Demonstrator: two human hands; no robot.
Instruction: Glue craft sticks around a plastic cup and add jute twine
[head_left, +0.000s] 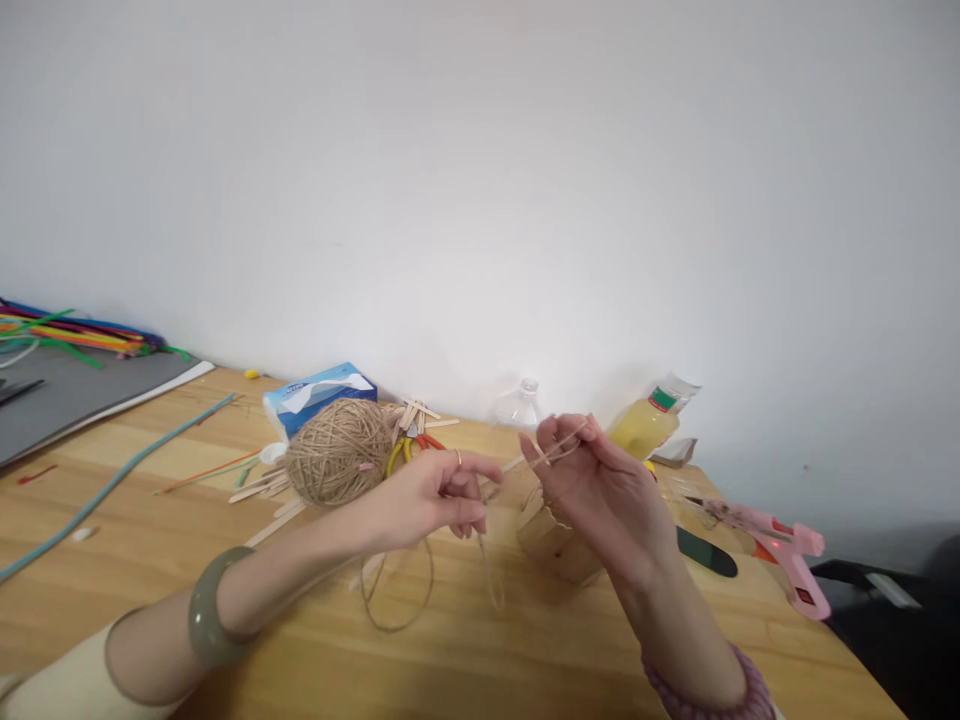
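Note:
Twine point(512, 465) runs between my two hands above the table. My left hand point(431, 495), with a ring on one finger and a bangle on the wrist, pinches it between curled fingers; loops hang below toward the tabletop. Raised palm-up, my right hand point(600, 490) has its fingers closed on the other stretch, which crosses the fingers. A large ball of jute twine point(337, 452) rests behind my left forearm. Behind and below my right hand stands a wooden piece point(551, 540), partly hidden by that hand, so its full shape does not show.
Craft sticks point(274, 490) and yellow-handled pliers point(396, 455) lie around the ball. Behind are a blue tissue pack point(319, 390), a clear bottle point(519, 402) and a yellow bottle point(646, 425). A pink glue gun point(787, 555) lies right. Pipe cleaners point(82, 330) and a blue cord point(120, 485) are left.

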